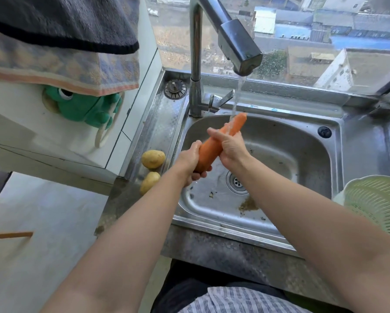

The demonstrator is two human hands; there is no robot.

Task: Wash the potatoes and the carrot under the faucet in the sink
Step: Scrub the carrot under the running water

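Water [237, 96] is falling from the faucet [240, 50] onto the thin end of the carrot [208, 152], just past my right hand [232, 146]. I am holding the fat end tight in my left hand [190, 164], with my fingers curling under it. My right hand is wrapping round the middle of the carrot. The thin end is poking out beyond it, up into the stream. Both hands are hanging over the sink [302, 141], with the drain [237, 182] below them.

To do this well, I think I should be sliding my right hand up and down the carrot. My left hand should be turning it a little at a time, so every side is getting wet and rubbed. The fat end inside my left hand is not getting any water, so I should be swapping ends too. A wet carrot is likely slippery, so my left hand should be squeezing firmly.

Two potatoes are waiting on the ledge, out to the left of my left hand: the far potato [153, 158] and the near potato [150, 182]. I cannot tell if they are clean. A green basket [375, 199] is sitting to the right of my right arm, maybe a good spot for washed things.
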